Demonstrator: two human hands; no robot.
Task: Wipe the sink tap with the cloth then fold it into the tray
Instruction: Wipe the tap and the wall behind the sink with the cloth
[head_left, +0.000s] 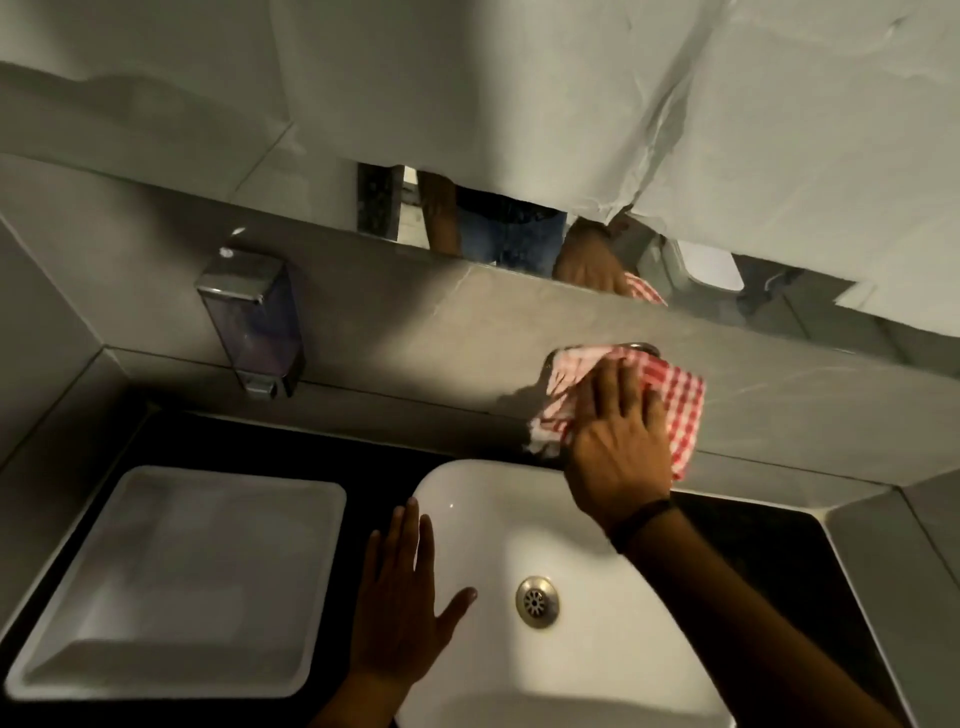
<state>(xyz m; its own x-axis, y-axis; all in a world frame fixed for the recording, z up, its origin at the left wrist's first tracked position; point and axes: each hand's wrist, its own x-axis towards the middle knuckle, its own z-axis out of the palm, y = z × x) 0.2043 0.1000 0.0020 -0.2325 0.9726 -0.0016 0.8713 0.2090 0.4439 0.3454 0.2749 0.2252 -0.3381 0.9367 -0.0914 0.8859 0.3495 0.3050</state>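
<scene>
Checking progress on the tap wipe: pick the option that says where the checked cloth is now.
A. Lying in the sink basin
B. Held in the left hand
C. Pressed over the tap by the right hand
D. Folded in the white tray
C: the right hand presses the red-checked cloth over the tap; the tray holds nothing, and the left hand rests flat on the sink rim.

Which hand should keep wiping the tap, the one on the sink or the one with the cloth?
Right. The right hand already presses the cloth over the tap. The left hand lies flat and empty on the sink rim, farther from the tap.
</scene>
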